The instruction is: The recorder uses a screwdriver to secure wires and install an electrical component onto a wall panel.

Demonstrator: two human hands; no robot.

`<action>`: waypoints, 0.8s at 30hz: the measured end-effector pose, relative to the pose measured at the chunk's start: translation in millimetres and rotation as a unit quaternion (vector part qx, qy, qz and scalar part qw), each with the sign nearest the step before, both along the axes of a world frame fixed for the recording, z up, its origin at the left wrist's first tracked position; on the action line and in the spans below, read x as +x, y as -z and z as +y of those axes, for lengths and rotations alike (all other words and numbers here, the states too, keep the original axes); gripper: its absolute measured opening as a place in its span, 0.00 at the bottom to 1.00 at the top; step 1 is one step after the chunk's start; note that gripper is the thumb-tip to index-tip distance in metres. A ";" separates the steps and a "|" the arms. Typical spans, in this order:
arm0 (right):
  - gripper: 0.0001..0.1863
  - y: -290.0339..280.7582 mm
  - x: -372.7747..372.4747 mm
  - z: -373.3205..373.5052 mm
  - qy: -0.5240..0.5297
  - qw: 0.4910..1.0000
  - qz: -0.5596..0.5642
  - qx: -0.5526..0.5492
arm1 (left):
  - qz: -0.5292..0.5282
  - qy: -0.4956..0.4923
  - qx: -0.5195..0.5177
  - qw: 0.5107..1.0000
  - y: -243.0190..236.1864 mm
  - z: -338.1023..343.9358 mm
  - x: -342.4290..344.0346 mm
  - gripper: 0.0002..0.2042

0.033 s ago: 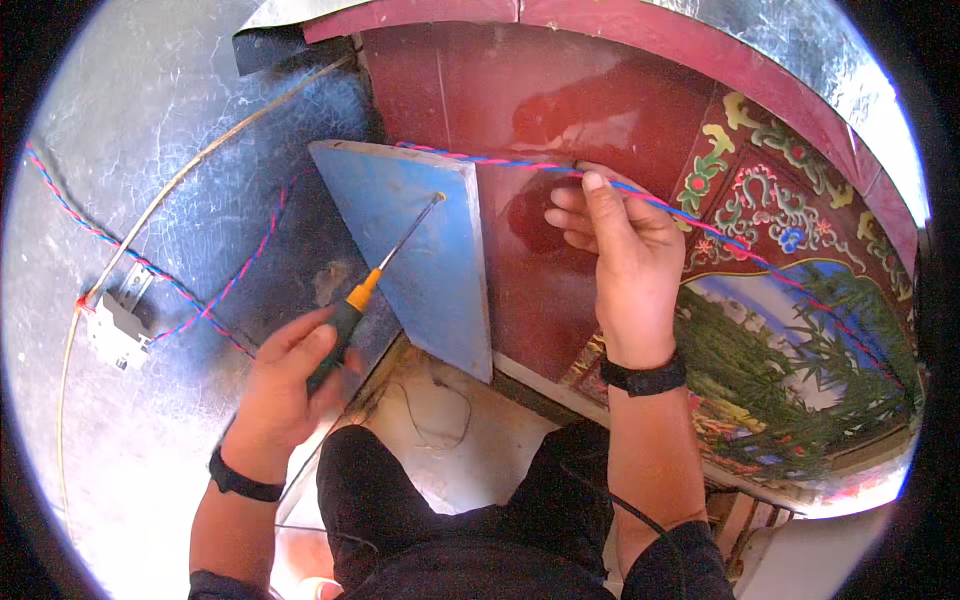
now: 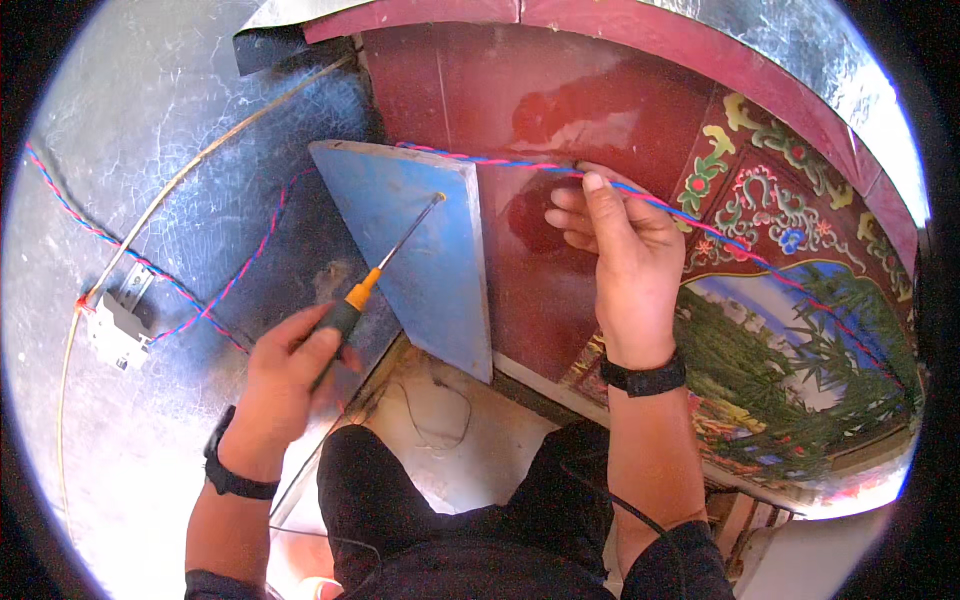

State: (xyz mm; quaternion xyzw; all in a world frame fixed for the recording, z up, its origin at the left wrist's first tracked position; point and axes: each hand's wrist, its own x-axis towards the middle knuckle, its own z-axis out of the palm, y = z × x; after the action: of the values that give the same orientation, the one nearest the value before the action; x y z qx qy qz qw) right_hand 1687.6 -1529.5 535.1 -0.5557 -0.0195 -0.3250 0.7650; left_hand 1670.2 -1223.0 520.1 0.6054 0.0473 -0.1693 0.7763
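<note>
My left hand is wrapped round the handle of a screwdriver, dark green and orange with a long metal shaft. Its tip meets a small brass-coloured screw or hole near the upper right corner of a blue board. The board stands upright, angled out from the wall. My right hand pinches a twisted pink-and-blue wire between thumb and fingers. From behind the board's top edge the wire runs through that hand and off to the right.
A white circuit breaker on a short metal rail hangs at the left, with more twisted wire about it. A pale thin cable curves along the grey wall. Behind the board is a red painted panel with a floral and landscape picture.
My left wrist and fingers have turned slightly round the screwdriver's handle. The screwdriver's tip stays at the same spot on the board. My right hand and the wire have not moved.
</note>
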 end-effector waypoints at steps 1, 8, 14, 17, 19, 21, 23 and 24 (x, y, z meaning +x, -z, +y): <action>0.13 1.3 0.2 0.3 0.003 1.000 -0.001 -0.014 | -0.309 -0.003 0.294 0.905 -2.8 -0.7 3.6 0.21; 0.11 1.6 0.2 -1.1 0.003 1.000 0.012 -0.008 | -0.377 -0.024 0.440 0.815 9.4 -3.8 1.3 0.21; 0.14 5.5 -0.4 -3.8 0.012 1.000 0.006 -0.026 | -0.086 0.020 0.239 0.967 -3.0 -8.8 1.0 0.19; 0.15 4.3 -0.2 -1.5 0.016 1.000 0.005 -0.027 | -0.520 0.013 0.650 0.553 -13.7 -8.8 4.7 0.18; 0.15 4.5 1.6 -1.0 0.010 1.000 0.004 -0.024 | -0.513 0.007 0.656 0.553 -14.5 -10.6 3.0 0.18; 0.14 6.2 1.9 -4.1 0.008 1.000 0.003 -0.020 | -0.508 0.005 0.661 0.552 -13.8 -13.2 1.5 0.18; 0.15 7.0 2.0 -6.0 0.016 0.999 0.008 -0.034 | -0.166 -0.028 0.187 0.968 -14.4 -12.6 -2.6 0.19; 0.15 6.9 1.7 -5.5 0.013 0.999 0.007 -0.032 | -0.167 -0.030 0.189 0.967 -10.0 -7.7 -3.1 0.19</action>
State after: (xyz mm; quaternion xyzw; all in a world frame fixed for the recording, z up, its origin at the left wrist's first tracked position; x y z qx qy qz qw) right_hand 1689.3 -1535.0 528.2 -0.5823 -0.0175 -0.3305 0.7425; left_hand 1667.1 -1230.7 530.1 0.7593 -0.0335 -0.0301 0.6492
